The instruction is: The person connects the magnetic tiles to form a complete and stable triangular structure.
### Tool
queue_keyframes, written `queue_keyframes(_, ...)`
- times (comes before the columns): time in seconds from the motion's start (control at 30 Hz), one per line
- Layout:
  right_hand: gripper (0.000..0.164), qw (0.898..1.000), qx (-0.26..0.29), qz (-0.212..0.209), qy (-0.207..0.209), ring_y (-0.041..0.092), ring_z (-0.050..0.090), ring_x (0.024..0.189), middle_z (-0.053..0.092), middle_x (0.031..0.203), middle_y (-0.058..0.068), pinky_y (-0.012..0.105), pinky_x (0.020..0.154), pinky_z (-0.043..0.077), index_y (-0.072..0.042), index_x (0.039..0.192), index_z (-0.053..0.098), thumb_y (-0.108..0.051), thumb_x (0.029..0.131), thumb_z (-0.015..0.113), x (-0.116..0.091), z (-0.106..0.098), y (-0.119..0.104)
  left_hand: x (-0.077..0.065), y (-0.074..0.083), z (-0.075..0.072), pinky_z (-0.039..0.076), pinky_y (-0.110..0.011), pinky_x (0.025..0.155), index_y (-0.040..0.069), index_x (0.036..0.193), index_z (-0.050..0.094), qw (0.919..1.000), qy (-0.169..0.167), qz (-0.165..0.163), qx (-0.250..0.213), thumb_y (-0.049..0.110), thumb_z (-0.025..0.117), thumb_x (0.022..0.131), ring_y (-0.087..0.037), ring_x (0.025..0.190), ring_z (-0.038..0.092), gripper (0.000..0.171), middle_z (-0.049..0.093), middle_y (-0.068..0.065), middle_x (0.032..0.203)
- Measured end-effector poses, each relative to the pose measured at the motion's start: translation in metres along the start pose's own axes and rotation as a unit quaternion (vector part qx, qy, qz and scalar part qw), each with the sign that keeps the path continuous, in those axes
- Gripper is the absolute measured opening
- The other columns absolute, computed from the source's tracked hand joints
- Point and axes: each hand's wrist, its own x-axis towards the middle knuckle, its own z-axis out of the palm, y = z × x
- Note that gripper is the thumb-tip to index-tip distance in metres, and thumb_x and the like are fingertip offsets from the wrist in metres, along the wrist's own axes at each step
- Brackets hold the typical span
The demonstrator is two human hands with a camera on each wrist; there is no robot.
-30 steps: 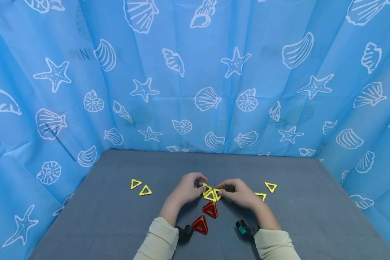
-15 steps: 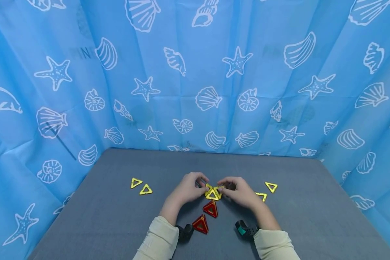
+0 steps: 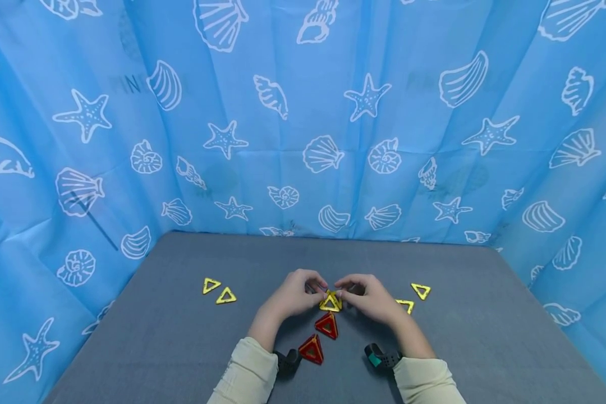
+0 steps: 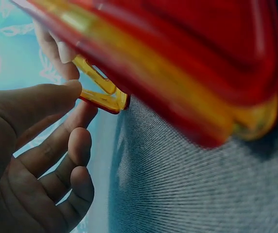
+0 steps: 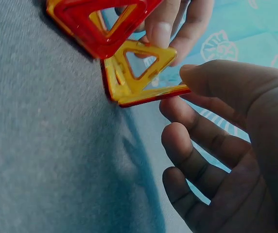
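Yellow triangular magnetic tiles (image 3: pixel 330 305) are joined in front of me, with side tiles standing tilted up off the table. My left hand (image 3: pixel 295 293) pinches the left raised tile (image 5: pixel 166 54) between thumb and fingertips. From the other side, my right hand (image 3: pixel 367 295) pinches the right raised tile (image 5: pixel 153 95) with thumb and forefinger; its other fingers curl loosely. The raised tiles lean toward each other at the top. Just nearer to me stands a red triangular pyramid (image 3: pixel 326 325), large and blurred in the left wrist view. Fingertips are partly hidden in the head view.
A second red pyramid (image 3: pixel 311 349) stands nearer, beside the left wrist. Two loose yellow triangles lie flat at left, one the left triangle (image 3: pixel 211 285). Two more lie at right, including the far right triangle (image 3: pixel 421 290). A blue shell-print curtain (image 3: pixel 283 140) hangs behind the grey table (image 3: pixel 232 348).
The hands have drawn closer together. The side yellow tiles have folded from nearly flat to upright and leaning inward. The red pyramids and loose triangles have stayed in place.
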Motion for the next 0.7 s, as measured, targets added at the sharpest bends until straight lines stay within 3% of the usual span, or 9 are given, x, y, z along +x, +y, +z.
queue_keyframes(0.5,0.023,1.0,-0.006,-0.014,-0.003,0.028,0.068,0.082,0.075,0.109,0.011,0.029,0.066,0.054,-0.007,0.122,0.075,-0.021,0.106,0.067,0.0003,0.0024,-0.0068,-0.0019,0.0014,0.0006,0.054,-0.031,0.07,0.013,0.112,0.076,0.9998,-0.014,0.012,-0.007,0.016,0.076,0.098,-0.014,0.082,0.065,0.014,0.071,0.003,0.096)
queue_keyframes(0.7,0.024,1.0,-0.016,-0.016,0.002,0.026,0.069,0.087,0.076,0.112,0.012,0.029,0.07,0.055,-0.006,0.123,0.075,-0.02,0.105,0.067,-0.0001,-0.0034,-0.0077,-0.0017,0.0015,0.0014,0.054,-0.03,0.071,0.014,0.122,0.076,0.9998,-0.015,0.014,0.0,0.019,0.075,0.1,-0.014,0.084,0.064,0.023,0.073,-0.004,0.114)
